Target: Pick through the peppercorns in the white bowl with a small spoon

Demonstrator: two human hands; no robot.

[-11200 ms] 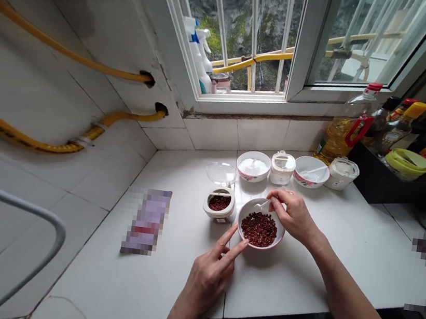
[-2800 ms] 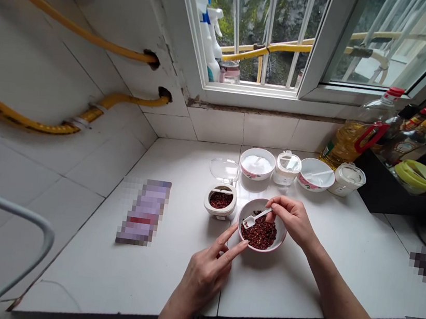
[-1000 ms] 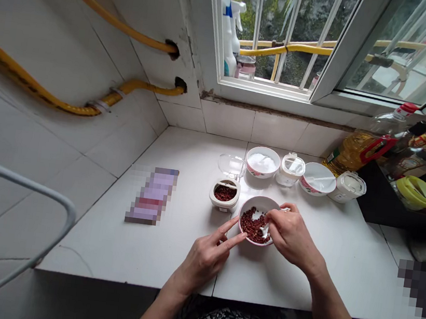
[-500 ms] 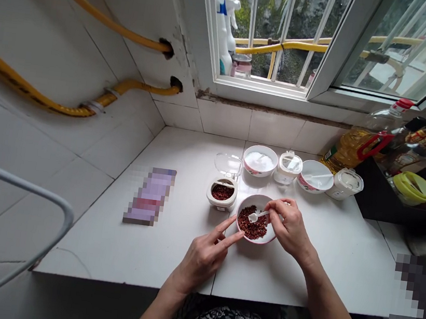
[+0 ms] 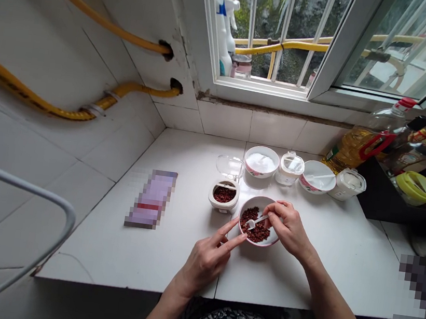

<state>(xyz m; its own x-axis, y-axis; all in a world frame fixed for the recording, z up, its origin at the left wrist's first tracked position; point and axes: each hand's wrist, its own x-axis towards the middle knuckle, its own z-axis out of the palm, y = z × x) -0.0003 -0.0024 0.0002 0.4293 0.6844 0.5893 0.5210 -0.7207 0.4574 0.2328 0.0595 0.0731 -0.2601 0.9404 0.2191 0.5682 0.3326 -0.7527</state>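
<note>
"the left hand (image 5: pixel 205 260), was it gripping anything?"

"nothing. it was half open, two fingers out against the left rim of the bowl (image 5: pixel 272 235)."

"and the open jar (image 5: pixel 222 207)?"

"just left of the bowl, which sat on the counter (image 5: pixel 137 259) with dark red bits (image 5: pixel 258 234) inside."

"the spoon (image 5: pixel 251 224)?"

"at the bits, pinched in the right hand's (image 5: pixel 288 227) closed fingertips."

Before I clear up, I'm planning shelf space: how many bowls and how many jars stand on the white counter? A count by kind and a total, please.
Bowls: 3 (near bowl, back-left bowl, back-right bowl)
Jars: 3 (raised-lid jar, middle jar, far-right jar)
Total: 6
</note>
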